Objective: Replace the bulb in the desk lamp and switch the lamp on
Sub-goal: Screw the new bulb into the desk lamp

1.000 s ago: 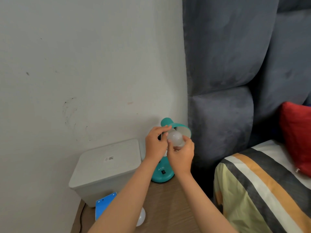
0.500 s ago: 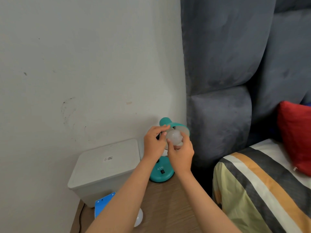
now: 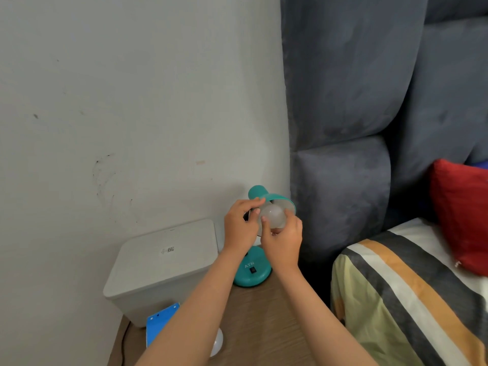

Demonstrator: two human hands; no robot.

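Note:
A teal desk lamp stands on the wooden bedside table, its round base [image 3: 252, 273] carrying a small black switch [image 3: 253, 270]. The teal shade [image 3: 274, 198] tilts toward me. A white round bulb [image 3: 273, 216] sits in the mouth of the shade. My right hand [image 3: 282, 243] grips the bulb from below and the right with its fingertips. My left hand [image 3: 241, 228] holds the left rim of the shade, fingers curled over it. A second white bulb [image 3: 217, 344] lies on the table under my left forearm, mostly hidden.
A grey lidded box [image 3: 161, 265] stands left of the lamp against the wall. A blue carton [image 3: 161, 324] leans in front of it. A padded grey headboard [image 3: 340, 180] rises right of the lamp, with a striped bed [image 3: 412, 297] and a red pillow [image 3: 462, 215].
My right fingers have shifted round the bulb, moving a little further up its right side. The left hand stays on the shade. The view has drifted slightly.

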